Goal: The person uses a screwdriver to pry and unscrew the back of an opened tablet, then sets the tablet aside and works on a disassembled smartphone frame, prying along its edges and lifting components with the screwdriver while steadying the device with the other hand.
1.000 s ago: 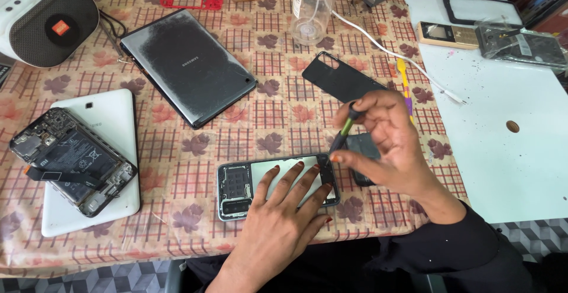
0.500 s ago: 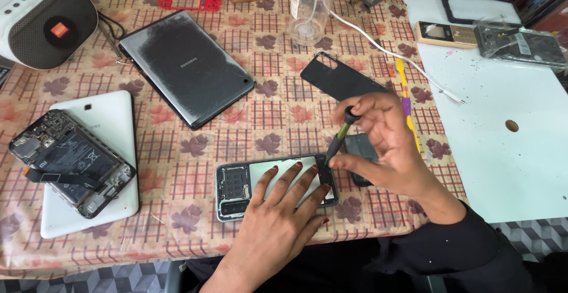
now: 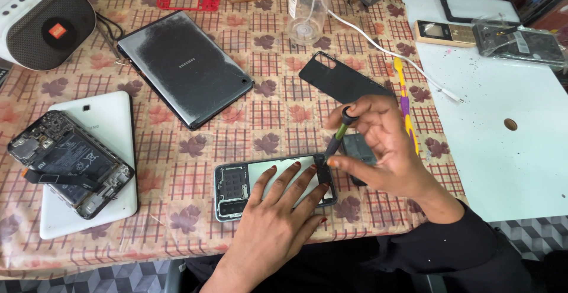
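An opened phone (image 3: 236, 186) lies back-up on the patterned tablecloth near the table's front edge. My left hand (image 3: 278, 210) lies flat on it with fingers spread, pressing it down. My right hand (image 3: 384, 145) grips a small screwdriver (image 3: 338, 136) with a green and black handle. Its tip touches the phone's right end. A small dark part (image 3: 358, 150) lies just right of the phone, partly hidden by my right hand. The phone's black back cover (image 3: 340, 80) rests a little farther back.
A dark tablet (image 3: 183, 65) and a white tablet (image 3: 112, 121) with another opened phone (image 3: 68, 163) on it lie to the left. A speaker (image 3: 41, 23) sits at the far left. A white mat (image 3: 509, 121), a yellow pry tool (image 3: 405, 100), a cable and a bottle (image 3: 307, 9) are right and behind.
My right hand has shifted slightly, and the screwdriver has turned a little in its fingers. The left hand and the phone stay put.
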